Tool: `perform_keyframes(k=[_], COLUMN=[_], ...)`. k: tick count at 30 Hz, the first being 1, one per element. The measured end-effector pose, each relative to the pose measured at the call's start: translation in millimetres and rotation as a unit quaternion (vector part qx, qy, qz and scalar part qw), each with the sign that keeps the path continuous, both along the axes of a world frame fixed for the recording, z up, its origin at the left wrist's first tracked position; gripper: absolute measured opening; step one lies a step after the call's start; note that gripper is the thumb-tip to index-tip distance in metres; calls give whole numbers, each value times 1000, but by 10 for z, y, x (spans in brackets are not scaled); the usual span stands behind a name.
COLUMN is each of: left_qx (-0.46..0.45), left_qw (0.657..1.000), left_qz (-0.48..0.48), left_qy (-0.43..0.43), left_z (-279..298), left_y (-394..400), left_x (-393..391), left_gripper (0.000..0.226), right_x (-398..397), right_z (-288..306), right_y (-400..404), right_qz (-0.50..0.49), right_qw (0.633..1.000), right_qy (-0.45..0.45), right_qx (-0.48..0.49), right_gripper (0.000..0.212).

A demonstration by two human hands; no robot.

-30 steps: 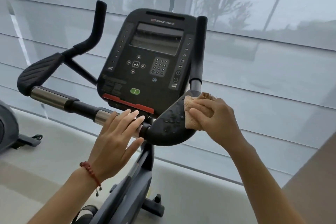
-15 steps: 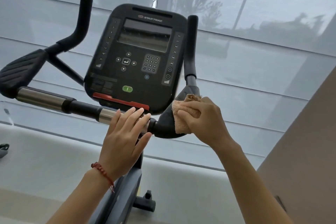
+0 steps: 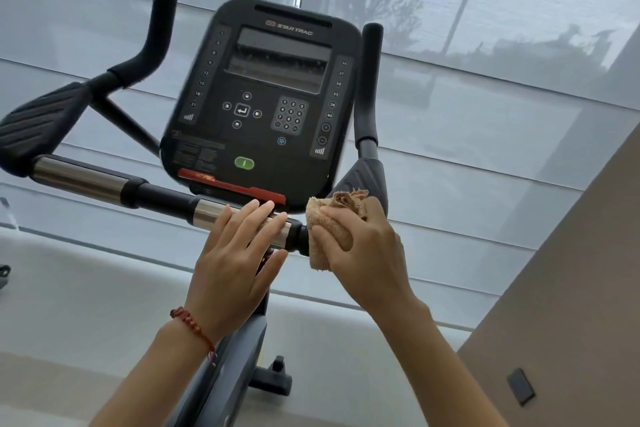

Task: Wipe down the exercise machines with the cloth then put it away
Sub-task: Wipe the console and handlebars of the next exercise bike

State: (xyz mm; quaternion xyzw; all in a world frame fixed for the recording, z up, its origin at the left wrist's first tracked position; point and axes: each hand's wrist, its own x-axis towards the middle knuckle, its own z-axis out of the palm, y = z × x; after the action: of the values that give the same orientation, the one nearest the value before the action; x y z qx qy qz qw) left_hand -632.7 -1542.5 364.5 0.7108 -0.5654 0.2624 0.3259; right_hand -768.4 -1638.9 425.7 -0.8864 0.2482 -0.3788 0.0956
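An exercise bike stands before me, its black console [image 3: 270, 104] in the middle of the head view. A handlebar [image 3: 104, 180] with chrome sections runs across below the console. My left hand [image 3: 235, 267] lies flat on the bar's right chrome section, fingers spread, holding nothing. My right hand [image 3: 363, 250] is closed on a bunched tan cloth [image 3: 329, 218]. The cloth presses against the near end of the right black arm pad [image 3: 367, 177], next to the bar's black collar. Most of that pad's lower part is hidden behind cloth and hand.
The left arm pad [image 3: 38, 125] and two upright black grips [image 3: 159, 21] flank the console. Grey window blinds [image 3: 485, 80] fill the background. A beige wall [image 3: 571, 288] with a dark socket plate rises at right. The bike's frame post [image 3: 235, 367] drops between my forearms.
My right hand has slid the cloth down and left along the right arm pad toward the bar's collar. My left hand stayed on the chrome section. The view has tilted up.
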Motion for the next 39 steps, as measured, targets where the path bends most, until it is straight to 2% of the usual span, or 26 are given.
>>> perform_keyframes(k=[3,12,15,19,22,24,28,31,36,39], left_qx=[4,0,-4,-7,-8,-7,-7,-2,4,3], left_qw=[1000,1000,1000,1000,1000,1000,1000,1000,1000,999], left_qz=[1,23,26,23,21,18,17,24,26,39], left_qy=[-11,6,4,0,-1,1,8,13,11,19], left_z=[-13,-37,-42,-48,-41,-45,-29,-47,-50,-48], left_y=[9,-20,-35,-38,-36,-37,-35,-37,-21,-42], left_x=[18,-47,-45,-49,-45,-34,-58,-59,-79,-107], left_gripper=[54,55,53,52,50,51,52,53,55,56], right_x=[-140,-113,-77,-345,-326,-259,-317,-122,191,49], right_z=[53,271,247,120,77,23,119,376,411,382], right_y=[-120,-796,-780,-585,-570,-498,-414,-612,-650,-561], right_qz=[31,-81,-84,-24,-49,-80,-11,-46,-91,-61], right_qw=[999,981,983,988,969,963,984,986,992,993], right_qy=[18,-132,-89,-63,-149,-177,-80,-93,63,80], right_qx=[9,116,136,137,190,188,158,132,63,60], right_gripper=[30,29,29,28,24,22,21,23,32,32])
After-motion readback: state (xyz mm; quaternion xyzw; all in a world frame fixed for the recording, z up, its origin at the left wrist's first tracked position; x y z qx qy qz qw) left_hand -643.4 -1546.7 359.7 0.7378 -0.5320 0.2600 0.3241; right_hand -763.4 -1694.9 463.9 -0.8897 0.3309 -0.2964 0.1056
